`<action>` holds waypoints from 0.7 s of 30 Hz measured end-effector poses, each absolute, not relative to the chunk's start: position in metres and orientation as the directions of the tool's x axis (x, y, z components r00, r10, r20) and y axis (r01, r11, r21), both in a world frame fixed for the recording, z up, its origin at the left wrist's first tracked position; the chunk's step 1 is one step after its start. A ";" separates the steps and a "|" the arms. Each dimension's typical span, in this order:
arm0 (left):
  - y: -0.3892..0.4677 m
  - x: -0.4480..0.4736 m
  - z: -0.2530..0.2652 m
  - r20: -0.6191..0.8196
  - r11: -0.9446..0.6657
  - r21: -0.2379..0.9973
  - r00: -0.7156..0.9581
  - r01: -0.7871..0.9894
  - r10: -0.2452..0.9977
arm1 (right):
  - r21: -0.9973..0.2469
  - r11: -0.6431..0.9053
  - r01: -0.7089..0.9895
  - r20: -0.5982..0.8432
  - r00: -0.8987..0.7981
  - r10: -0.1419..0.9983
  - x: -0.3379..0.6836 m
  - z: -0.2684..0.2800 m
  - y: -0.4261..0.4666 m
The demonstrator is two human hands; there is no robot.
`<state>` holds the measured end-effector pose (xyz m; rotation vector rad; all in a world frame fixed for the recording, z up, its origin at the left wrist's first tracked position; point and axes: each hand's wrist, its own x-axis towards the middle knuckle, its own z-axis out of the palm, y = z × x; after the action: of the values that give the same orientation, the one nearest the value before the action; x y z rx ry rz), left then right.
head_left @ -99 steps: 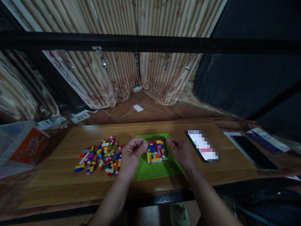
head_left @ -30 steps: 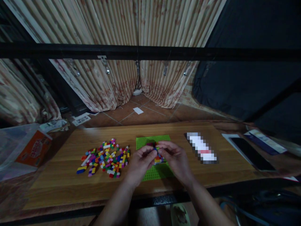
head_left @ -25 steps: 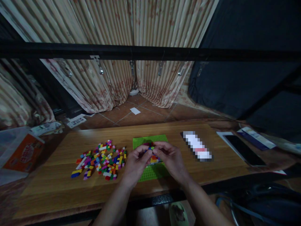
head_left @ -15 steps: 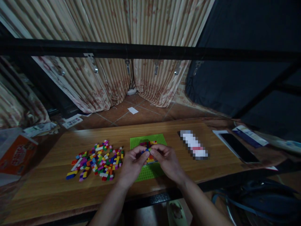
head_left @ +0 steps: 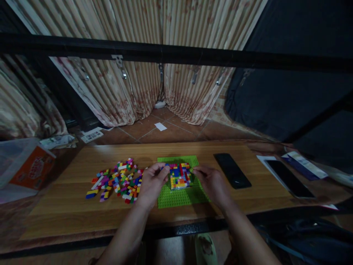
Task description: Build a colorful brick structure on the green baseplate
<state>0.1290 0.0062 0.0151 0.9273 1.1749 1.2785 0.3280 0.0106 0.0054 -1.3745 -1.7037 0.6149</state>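
Observation:
A green studded baseplate (head_left: 176,200) lies on the wooden table, and on it sits a flat block of many-coloured toy bricks (head_left: 180,177). My left hand (head_left: 154,180) is at the block's left side, thumb and forefinger pinched on a small blue brick (head_left: 167,166). Off the block's right edge, my right hand (head_left: 211,182) is closed in a pinch; a tiny yellow-green brick (head_left: 192,169) seems to show at its fingertips. Left of my left hand spreads a pile of loose toy bricks (head_left: 118,181), partly hidden by that hand.
A black phone (head_left: 232,171) lies right of the baseplate on the wooden table (head_left: 91,221). Farther right are a second dark phone (head_left: 289,178) and papers. A clear plastic box with an orange label (head_left: 31,167) stands at the left. A dark metal bar crosses beyond the table.
My hands, together over the block half a second ago, have moved apart, left hand to the left and right hand to the right. The brick block now shows between them. The view has shifted slightly.

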 end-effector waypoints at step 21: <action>0.006 0.132 0.016 -0.130 0.108 0.970 -0.088 -0.216 0.988 | -0.700 0.319 0.639 0.319 -0.120 0.940 0.308 -0.005 0.023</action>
<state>0.1323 0.0055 0.0163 0.9159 1.1777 1.2859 0.3083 0.0234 -0.0050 -1.4026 -1.8462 0.5151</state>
